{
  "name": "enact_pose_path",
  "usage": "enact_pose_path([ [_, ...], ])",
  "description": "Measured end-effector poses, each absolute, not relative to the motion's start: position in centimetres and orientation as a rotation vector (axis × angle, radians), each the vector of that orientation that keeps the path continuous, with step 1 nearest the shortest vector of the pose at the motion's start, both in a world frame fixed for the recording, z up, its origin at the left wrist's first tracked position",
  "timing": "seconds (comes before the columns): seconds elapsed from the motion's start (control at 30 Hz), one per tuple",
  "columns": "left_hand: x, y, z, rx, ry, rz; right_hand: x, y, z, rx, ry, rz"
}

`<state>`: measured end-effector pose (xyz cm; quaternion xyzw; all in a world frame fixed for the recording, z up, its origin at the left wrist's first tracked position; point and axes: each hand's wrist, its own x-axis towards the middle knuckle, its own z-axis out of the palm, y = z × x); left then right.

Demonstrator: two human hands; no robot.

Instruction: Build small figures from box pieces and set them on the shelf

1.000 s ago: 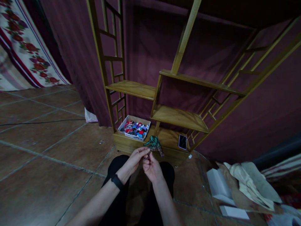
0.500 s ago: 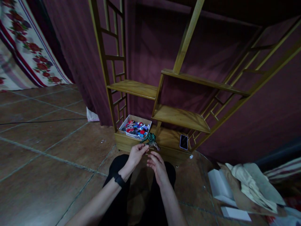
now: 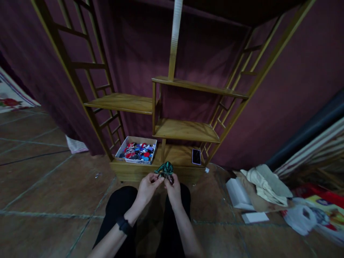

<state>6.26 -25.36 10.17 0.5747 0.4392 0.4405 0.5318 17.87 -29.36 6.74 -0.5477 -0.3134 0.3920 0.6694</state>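
Observation:
Between my two hands is a small dark green, shiny figurine with a brownish lower part. My left hand pinches it from the left with thumb and fingers, a dark band on that wrist. My right hand grips its right side, fingers closed on the brownish part. The fingers cover much of its base. Just beyond the hands, on the lowest shelf, sits an open cardboard box full of small flat red, blue, black, white and purple pieces.
A wooden shelf unit stands in front of a dark red curtain. A phone lies on its bottom board. On the floor to the right are white boxes, a pale cloth and a plastic bag.
My right hand, open beside the figurine before, has closed on it. The figurine has turned more upright. The view has swung to the right.

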Motion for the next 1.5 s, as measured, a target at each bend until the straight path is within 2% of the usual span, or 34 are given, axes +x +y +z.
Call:
enact_pose_path([
  [0.27, 7.5, -25.8, 10.3, 1.199, 0.984, 0.987, 19.4, -29.4, 6.6, -1.305, -0.750, 0.771],
  [0.83, 5.4, -26.0, 10.7, 1.064, 0.929, 1.010, 17.6, -28.6, 6.6, -1.214, -0.761, 0.858],
  [1.03, 4.8, -26.2, 11.2, 1.050, 0.916, 0.983, 17.1, -28.6, 6.6, -1.303, -0.797, 0.903],
  [1.37, 3.8, -26.9, 10.7, 1.596, 1.099, 0.993, 16.4, -28.5, 5.8, -1.200, -0.778, 1.013],
  [1.5, 3.4, -27.5, 11.6, 1.891, 1.262, 0.887, 16.4, -28.6, 5.7, -1.158, -0.767, 1.076],
])
